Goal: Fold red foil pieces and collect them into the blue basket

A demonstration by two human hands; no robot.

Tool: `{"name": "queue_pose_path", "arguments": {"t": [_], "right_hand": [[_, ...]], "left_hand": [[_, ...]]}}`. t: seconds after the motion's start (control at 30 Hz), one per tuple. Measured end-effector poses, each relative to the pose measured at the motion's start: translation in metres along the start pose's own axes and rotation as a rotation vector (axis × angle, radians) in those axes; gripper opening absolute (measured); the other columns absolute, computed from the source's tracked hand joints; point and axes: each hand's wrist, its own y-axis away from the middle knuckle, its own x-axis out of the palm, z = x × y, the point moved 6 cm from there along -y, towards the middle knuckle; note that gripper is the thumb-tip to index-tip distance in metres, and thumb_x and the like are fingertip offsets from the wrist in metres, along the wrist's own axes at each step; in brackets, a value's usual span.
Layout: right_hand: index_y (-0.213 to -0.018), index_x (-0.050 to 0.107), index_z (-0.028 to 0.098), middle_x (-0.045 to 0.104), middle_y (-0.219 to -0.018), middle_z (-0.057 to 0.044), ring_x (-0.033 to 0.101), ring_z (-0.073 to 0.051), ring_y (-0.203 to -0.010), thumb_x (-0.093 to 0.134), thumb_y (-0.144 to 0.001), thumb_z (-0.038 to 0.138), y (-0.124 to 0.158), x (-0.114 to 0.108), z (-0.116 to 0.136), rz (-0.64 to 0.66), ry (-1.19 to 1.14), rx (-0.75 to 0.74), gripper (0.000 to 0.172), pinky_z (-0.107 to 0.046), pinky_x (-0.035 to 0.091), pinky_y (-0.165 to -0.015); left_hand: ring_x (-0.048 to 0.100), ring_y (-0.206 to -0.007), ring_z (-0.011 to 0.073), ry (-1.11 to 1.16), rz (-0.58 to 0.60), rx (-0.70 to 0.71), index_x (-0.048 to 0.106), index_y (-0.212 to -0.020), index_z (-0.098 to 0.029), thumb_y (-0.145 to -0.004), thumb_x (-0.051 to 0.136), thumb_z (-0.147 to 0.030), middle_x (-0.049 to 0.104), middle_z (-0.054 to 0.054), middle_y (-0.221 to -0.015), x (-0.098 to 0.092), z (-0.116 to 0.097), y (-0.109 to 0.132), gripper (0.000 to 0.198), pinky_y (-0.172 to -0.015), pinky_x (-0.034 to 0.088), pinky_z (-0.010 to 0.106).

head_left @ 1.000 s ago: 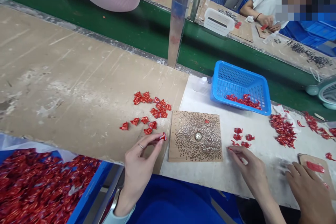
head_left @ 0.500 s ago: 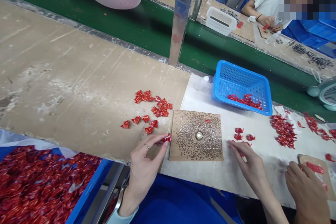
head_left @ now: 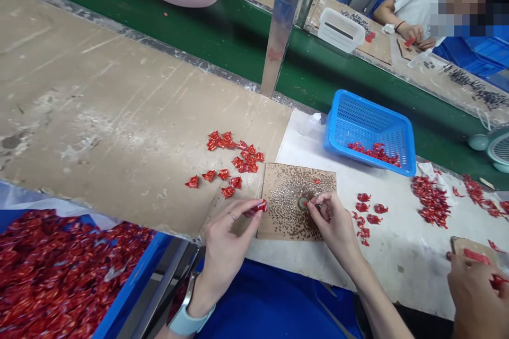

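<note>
My left hand point(head_left: 227, 238) pinches a small glossy red piece point(head_left: 261, 206) with blue and white marks, at the left edge of a square cardboard point(head_left: 264, 234). Dark specks and drips cover this board. Over its middle, my right hand point(head_left: 336, 225) has thumb and forefinger closed on a small red part point(head_left: 307, 204), held at a little round dish point(head_left: 301, 202). The fingers partly hide that dish. Red moulded pieces point(head_left: 248, 159) lie in loose groups left of the board. Several thinner red parts point(head_left: 363, 206) rest on the white sheet to its right.
A blue basket point(head_left: 371, 111) with red parts stands behind the board. Piles of red parts point(head_left: 431, 201) lie farther right, near a co-worker's hand point(head_left: 475, 291). At lower left is a blue bin point(head_left: 127, 296) full of red pieces. A metal post point(head_left: 284, 26) rises at the back.
My right hand has moved left from the red parts on the white sheet to the round dish. My left hand still holds its piece. The co-worker's hand has shifted down and right.
</note>
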Motion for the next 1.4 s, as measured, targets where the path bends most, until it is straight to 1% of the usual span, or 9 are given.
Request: {"name": "queue_pose_path", "arguments": {"t": [0.17,0.27,0.33,0.4,0.57,0.67,0.9,1.1,1.4], "right_hand": [[-0.088,0.059,0.026,0.039,-0.054,0.011,0.037,-0.013,-0.048,0.074,-0.091,0.049,-0.001,0.002,0.003,0.011,-0.034,0.037,0.028,-0.026,0.03,-0.051],[-0.087,0.057,0.026,0.051,-0.062,0.008,0.038,-0.013,-0.05,0.077,-0.089,0.054,-0.002,0.001,0.004,0.007,-0.115,0.066,0.034,-0.027,0.032,-0.052],[-0.087,0.053,0.026,0.064,-0.076,0.002,0.046,-0.014,-0.057,0.078,-0.087,0.058,-0.002,-0.001,0.004,0.008,-0.199,0.087,0.04,-0.027,0.038,-0.056],[-0.086,0.049,0.027,0.068,-0.087,-0.001,0.054,-0.015,-0.065,0.078,-0.088,0.06,0.0,-0.003,0.006,0.031,-0.292,0.117,0.044,-0.027,0.042,-0.059],[-0.088,0.048,0.026,0.066,-0.091,0.001,0.052,-0.012,-0.063,0.077,-0.093,0.056,0.011,-0.009,0.014,0.113,-0.475,0.186,0.042,-0.025,0.043,-0.058],[-0.089,0.051,0.026,0.066,-0.094,0.001,0.057,-0.014,-0.075,0.081,-0.093,0.048,0.019,-0.007,0.022,0.135,-0.598,0.2,0.038,-0.025,0.048,-0.066],[-0.087,0.054,0.027,0.07,-0.091,0.001,0.071,-0.02,-0.099,0.082,-0.095,0.037,0.029,0.001,0.047,0.035,-0.669,0.106,0.031,-0.031,0.057,-0.083],[-0.086,0.055,0.027,0.07,-0.088,0.001,0.069,-0.018,-0.088,0.081,-0.096,0.038,0.031,0.005,0.057,0.013,-0.617,0.073,0.03,-0.031,0.059,-0.077],[-0.086,0.058,0.026,0.07,-0.089,0.0,0.068,-0.017,-0.083,0.081,-0.095,0.038,0.03,0.009,0.057,-0.007,-0.605,0.057,0.028,-0.028,0.059,-0.072]], "left_hand": [[0.078,-0.082,0.0158,0.004,0.005,-0.011,0.082,-0.105,-0.027,-0.092,0.073,-0.02,0.083,0.001,-0.094,0.001,0.0,-0.001,0.017,-0.075,0.068,0.029],[0.079,-0.082,0.0162,0.008,0.01,-0.013,0.082,-0.105,-0.027,-0.092,0.073,-0.02,0.083,0.001,-0.095,0.001,-0.001,0.0,0.017,-0.074,0.068,0.029],[0.079,-0.082,0.0165,0.015,0.017,-0.011,0.082,-0.105,-0.027,-0.092,0.073,-0.02,0.083,0.001,-0.095,0.003,-0.002,0.0,0.017,-0.074,0.068,0.029],[0.079,-0.082,0.0161,0.024,0.025,-0.007,0.081,-0.105,-0.027,-0.092,0.073,-0.018,0.083,0.001,-0.095,0.006,-0.004,0.001,0.018,-0.074,0.068,0.028],[0.08,-0.084,0.0144,0.05,0.074,0.013,0.08,-0.106,-0.029,-0.092,0.074,-0.017,0.084,-0.002,-0.097,0.023,-0.013,0.003,0.02,-0.078,0.068,0.025],[0.08,-0.081,0.0129,0.07,0.107,0.024,0.078,-0.109,-0.028,-0.092,0.074,-0.016,0.084,-0.003,-0.095,0.034,-0.022,0.005,0.021,-0.078,0.067,0.023],[0.076,-0.069,0.0126,0.066,0.104,0.006,0.068,-0.093,-0.023,-0.091,0.072,-0.017,0.077,-0.004,-0.077,0.045,-0.038,0.01,0.008,-0.069,0.065,0.022],[0.074,-0.065,0.0117,0.039,0.078,0.001,0.061,-0.083,-0.024,-0.09,0.072,-0.018,0.071,-0.006,-0.073,0.045,-0.036,0.013,0.014,-0.067,0.06,0.021],[0.071,-0.064,0.0078,0.021,0.071,0.04,0.061,-0.083,-0.024,-0.09,0.073,-0.014,0.069,-0.008,-0.072,0.045,-0.039,0.012,0.017,-0.067,0.057,0.016]]}}
